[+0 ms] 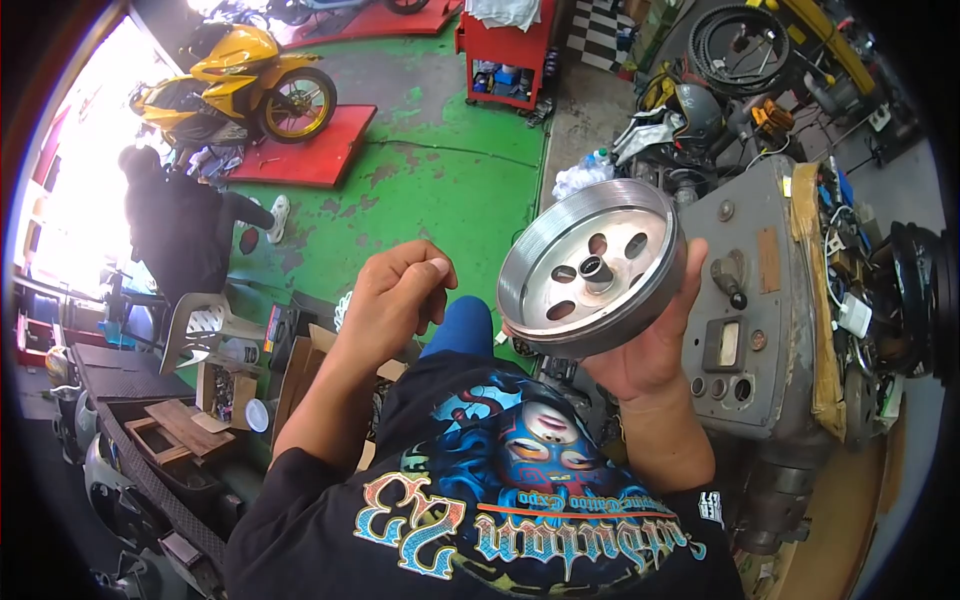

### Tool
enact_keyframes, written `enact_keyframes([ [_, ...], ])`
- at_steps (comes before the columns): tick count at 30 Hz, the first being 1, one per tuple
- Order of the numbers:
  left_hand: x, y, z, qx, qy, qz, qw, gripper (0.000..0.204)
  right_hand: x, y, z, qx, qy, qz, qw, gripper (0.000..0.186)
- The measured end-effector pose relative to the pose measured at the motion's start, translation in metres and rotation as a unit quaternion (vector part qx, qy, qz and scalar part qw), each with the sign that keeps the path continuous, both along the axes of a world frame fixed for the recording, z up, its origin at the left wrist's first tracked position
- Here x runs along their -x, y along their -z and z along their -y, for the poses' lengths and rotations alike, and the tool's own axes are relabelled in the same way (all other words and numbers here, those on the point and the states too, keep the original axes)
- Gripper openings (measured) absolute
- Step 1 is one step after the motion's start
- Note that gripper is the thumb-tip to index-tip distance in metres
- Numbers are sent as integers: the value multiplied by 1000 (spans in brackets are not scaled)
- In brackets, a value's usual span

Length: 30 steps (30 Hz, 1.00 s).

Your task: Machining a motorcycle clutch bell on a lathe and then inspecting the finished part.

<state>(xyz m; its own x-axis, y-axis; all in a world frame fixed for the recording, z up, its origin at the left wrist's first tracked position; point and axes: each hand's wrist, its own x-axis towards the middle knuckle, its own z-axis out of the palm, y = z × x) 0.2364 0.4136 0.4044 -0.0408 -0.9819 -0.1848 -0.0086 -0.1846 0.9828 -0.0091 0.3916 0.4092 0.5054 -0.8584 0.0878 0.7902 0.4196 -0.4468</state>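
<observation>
My right hand (655, 360) grips a metal clutch bell (625, 262) from below and behind, with its open side tilted up toward me. The bell has a bare, machined inner wall, several oval holes in its face and a round hub with a bore at the centre. Most of the fingers on that hand are hidden behind the drum. My left hand (400, 295) hangs in the air to the left of the bell, apart from it. Its fingers are curled in and the thumb lies against the index finger; nothing shows in it, though the palm is turned away.
A grey lathe-like machine (730, 300) with knobs and a lever stands close on my right. At left are a white plastic chair (205, 325), a seated person in dark clothes (175, 225) and a workbench (130, 390). A yellow motorcycle (240, 80) stands on a red platform (320, 150).
</observation>
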Motion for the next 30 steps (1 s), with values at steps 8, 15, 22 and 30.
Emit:
enact_keyframes([
  [8, -7, 4, 51, -3, 17, 0, 1000, 22, -7, 11, 44, -40, -111, 43, 992, 112],
  [15, -38, 21, 156, -1, 55, -15, 998, 21, -41, 12, 118, -103, -78, 30, 991, 114],
  [22, -113, 60, 312, -34, 69, -37, 996, 21, -111, 40, 265, -125, -120, 149, 974, 99],
  [30, -232, 61, 447, -66, 21, 3, 998, 22, -213, 34, 431, -131, -167, 309, 927, 88],
])
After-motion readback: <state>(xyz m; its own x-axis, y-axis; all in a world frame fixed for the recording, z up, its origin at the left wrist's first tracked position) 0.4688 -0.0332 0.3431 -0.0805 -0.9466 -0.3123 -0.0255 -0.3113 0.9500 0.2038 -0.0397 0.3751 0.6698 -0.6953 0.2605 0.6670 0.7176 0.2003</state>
